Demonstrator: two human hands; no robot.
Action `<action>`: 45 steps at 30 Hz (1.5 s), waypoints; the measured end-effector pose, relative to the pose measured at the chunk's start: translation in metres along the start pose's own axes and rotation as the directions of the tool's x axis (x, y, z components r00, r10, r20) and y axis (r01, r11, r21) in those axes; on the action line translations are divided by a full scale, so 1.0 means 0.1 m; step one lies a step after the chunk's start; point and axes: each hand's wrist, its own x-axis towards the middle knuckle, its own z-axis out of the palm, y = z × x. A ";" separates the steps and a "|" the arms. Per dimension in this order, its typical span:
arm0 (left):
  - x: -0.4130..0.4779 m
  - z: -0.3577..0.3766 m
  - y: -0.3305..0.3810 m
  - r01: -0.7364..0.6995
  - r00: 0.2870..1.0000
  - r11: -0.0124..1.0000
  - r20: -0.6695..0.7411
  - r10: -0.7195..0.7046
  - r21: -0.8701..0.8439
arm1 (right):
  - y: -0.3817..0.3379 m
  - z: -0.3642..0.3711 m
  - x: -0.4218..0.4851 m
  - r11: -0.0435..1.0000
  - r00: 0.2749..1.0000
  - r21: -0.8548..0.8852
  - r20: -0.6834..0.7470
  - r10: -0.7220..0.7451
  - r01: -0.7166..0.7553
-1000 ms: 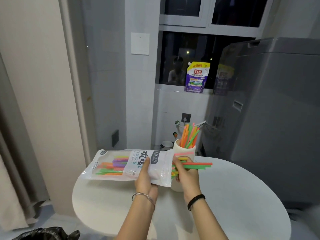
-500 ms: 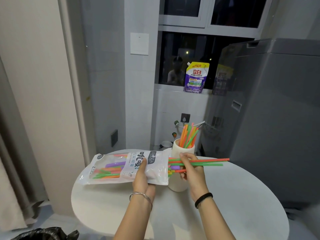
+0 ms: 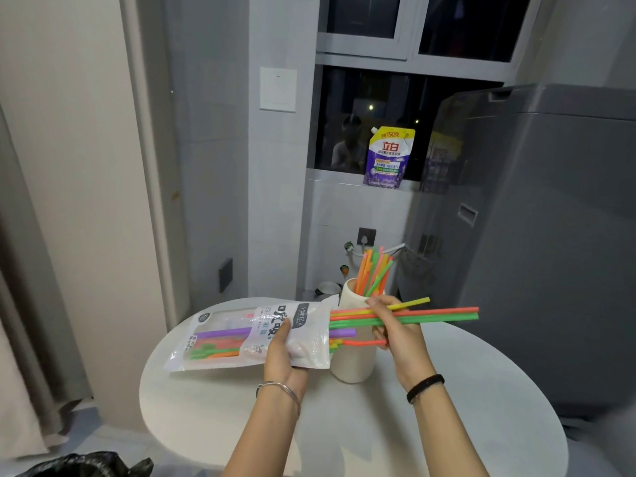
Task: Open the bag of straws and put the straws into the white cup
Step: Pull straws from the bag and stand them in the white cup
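Observation:
My left hand (image 3: pixel 283 352) grips the white straw bag (image 3: pixel 241 335) near its open right end and holds it level above the table. More coloured straws lie inside the bag. My right hand (image 3: pixel 392 327) pinches a bunch of orange, green and yellow straws (image 3: pixel 444 314) that stick out of the bag's mouth towards the right. The white cup (image 3: pixel 354 363) stands just behind my hands, partly hidden by them, with several straws (image 3: pixel 373 273) upright in it.
The round white table (image 3: pixel 447 425) carries the cup. A tall grey appliance (image 3: pixel 550 235) stands close on the right. A purple detergent pouch (image 3: pixel 387 158) leans on the window sill. A black bag (image 3: pixel 86 464) lies at the lower left, a curtain (image 3: pixel 20 304) hangs left.
My right hand has drawn the bunch of straws farther out of the bag to the right. The left hand keeps holding the bag in about the same place.

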 end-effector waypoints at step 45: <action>0.03 0.06 0.04 0.030 0.999 1.000 0.026 -0.030 0.002 | -1.37 -0.15 0.74 0.751 0.910 -0.524 0.144 -0.388 0.403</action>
